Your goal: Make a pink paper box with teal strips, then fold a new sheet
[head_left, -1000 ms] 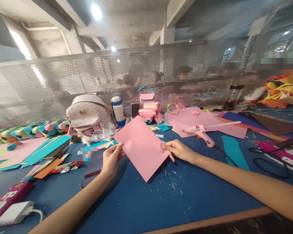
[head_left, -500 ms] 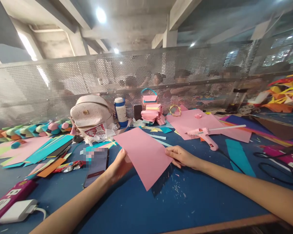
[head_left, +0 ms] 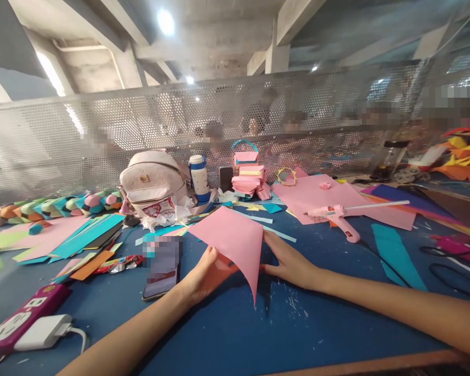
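A sheet of pink paper (head_left: 229, 235) is held above the blue table, its near corner curving downward. My left hand (head_left: 209, 274) grips its left side, thumb on top and the other fingers underneath. At the right edge is my right hand (head_left: 292, 261), thumb and fingers spread apart, with fingertips partly hidden behind the paper. A phone (head_left: 162, 274) lies left of my left hand. To the right of my right hand rests a pink glue gun (head_left: 337, 215) with a glue stick in its back.
Behind the paper stand a backpack (head_left: 152, 175), a bottle (head_left: 198, 180) and a pink paper model (head_left: 248, 180). Coloured paper strips (head_left: 90, 240) and a power strip (head_left: 31, 313) lie left. A teal strip (head_left: 399, 256) and black cables lie right. A perforated metal screen (head_left: 133, 120) borders the table.
The pink paper has tilted and its near right side has bent down. My right hand has gone from pinching the right edge to spread fingers. The view has shifted slightly.
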The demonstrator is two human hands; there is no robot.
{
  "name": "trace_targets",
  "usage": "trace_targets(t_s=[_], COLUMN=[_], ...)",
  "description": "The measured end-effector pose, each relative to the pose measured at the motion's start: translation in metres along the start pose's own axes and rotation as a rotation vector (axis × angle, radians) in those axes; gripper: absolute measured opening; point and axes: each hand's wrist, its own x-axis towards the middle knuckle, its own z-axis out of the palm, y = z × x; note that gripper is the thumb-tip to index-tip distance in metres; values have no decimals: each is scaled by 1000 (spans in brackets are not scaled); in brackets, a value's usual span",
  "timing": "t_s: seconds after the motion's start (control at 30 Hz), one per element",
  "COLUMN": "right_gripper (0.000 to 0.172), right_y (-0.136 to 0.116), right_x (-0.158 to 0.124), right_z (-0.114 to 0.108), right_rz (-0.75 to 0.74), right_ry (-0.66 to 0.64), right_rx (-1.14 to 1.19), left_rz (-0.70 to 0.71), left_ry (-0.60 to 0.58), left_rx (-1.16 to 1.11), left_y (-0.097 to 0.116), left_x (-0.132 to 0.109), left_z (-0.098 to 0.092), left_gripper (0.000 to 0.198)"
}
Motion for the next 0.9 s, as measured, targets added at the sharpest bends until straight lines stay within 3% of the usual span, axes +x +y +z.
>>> trace_targets(t_s=[0.17, 0.3, 0.43, 0.57, 0.63, 0.67, 0.77, 0.9], right_gripper=[85, 68, 50, 42, 31, 29, 37, 48], right_y=[-15, -14, -3, -9, -21, -29, -51, -69], right_x=[25, 28, 13, 6, 6, 7, 10, 21], right_z=[4, 3, -6, -20, -23, -22, -13, -1], right_rz=[82, 175, 365, 223, 138, 126, 89, 61], right_ry=[64, 154, 262, 447, 380, 277, 19, -10], right_rx=[340, 524, 514, 360, 382, 420, 447, 481], left_rz=[115, 189, 197, 206, 216, 221, 251, 318], left_ry=[114, 252, 371, 382, 357, 337, 267, 187], left_rx=[-31, 28, 105, 209, 276, 310, 399, 455], left_y=[1, 3, 3, 2, 3, 3, 7, 10], left_x=[2, 5, 7, 6, 5, 4, 2, 1], left_z=[6, 5, -4, -3, 2, 5, 14, 23], left_gripper=[42, 21, 25, 22, 26, 27, 29, 44])
